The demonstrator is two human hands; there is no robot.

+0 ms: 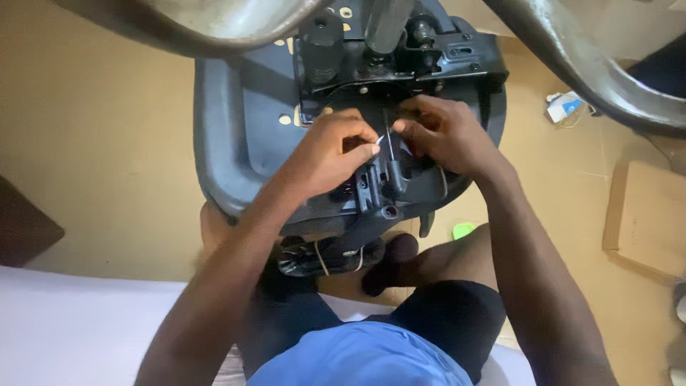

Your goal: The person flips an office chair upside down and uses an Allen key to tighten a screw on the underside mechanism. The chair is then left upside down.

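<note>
Hidden under both hands (336, 154) on the upturned chair seat (236, 121): the gripped part; chair legs (593, 71) above blurred, cropped by frame edge.

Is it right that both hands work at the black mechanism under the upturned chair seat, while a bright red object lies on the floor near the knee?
Not quite: the object is bright green, not red, as the head view shows. Both the left hand and right hand do work at the black mechanism under the upturned chair seat.
</note>
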